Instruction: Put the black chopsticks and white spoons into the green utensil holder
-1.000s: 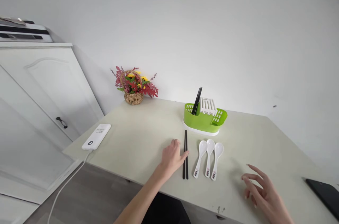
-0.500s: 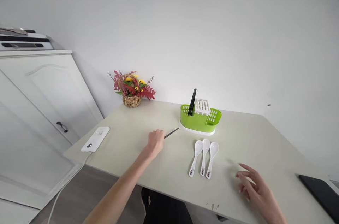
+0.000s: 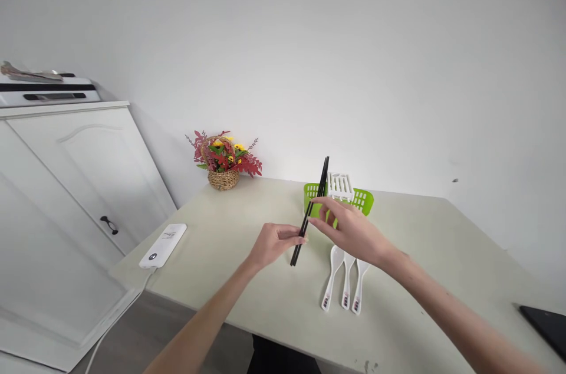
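Black chopsticks (image 3: 305,225) (two), pinched in left fingers (image 3: 292,240).

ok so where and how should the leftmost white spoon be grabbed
Pinch the leftmost white spoon mid-handle, probably best from its left: the slim handle points toward the camera, and the other two spoons lie close on its right.
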Demonstrator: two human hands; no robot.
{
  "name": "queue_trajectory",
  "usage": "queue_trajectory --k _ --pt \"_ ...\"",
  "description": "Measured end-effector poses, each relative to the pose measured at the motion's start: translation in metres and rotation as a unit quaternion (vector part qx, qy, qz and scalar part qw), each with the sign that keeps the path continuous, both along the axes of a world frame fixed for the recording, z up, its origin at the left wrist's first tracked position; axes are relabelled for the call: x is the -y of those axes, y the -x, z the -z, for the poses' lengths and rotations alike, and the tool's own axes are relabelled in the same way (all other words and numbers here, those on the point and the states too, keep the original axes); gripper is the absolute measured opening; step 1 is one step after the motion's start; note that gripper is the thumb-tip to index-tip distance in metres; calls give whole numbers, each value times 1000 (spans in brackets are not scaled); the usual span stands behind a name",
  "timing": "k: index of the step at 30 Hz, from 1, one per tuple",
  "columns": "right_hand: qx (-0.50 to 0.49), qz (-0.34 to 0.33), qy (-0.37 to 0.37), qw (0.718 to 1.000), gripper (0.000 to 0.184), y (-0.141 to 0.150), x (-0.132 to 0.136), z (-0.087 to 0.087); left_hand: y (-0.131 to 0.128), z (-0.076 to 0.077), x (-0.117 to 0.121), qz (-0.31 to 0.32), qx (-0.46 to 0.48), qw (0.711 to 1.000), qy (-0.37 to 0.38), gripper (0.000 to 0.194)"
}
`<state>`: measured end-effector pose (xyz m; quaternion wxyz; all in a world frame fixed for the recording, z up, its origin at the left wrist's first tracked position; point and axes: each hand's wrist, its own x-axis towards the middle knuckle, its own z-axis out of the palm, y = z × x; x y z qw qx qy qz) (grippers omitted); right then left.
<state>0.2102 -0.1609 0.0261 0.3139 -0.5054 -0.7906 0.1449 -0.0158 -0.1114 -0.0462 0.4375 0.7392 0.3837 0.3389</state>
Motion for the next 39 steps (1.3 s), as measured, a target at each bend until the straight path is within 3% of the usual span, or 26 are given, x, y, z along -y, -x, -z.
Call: queue_trajectory --k 3,8,12,22,27,35,39 --pt "69 -34 -18 997 33 9 -17 -11 -4 6 8 -4 -3 1000 2 32" --pt "103 -51 -16 993 35 10 -27 -16 -10 19 15 -16 34 999 30 31" --pt "84 -54 12 995 36 8 -25 -17 -10 33 16 -23 61 997 48 31" --pt "1 -48 85 995 34 2 -17 -14 2 74 12 -3 9 998 65 34" --pt "-15 -39 106 993 39 -3 -14 -13 1 95 13 -5 40 994 97 37" --pt "-4 -11 78 997 36 4 -12 -9 5 104 12 -10 63 993 102 37" --pt "-30 12 49 998 42 -6 -25 -31 9 109 9 -14 103 988 118 36"
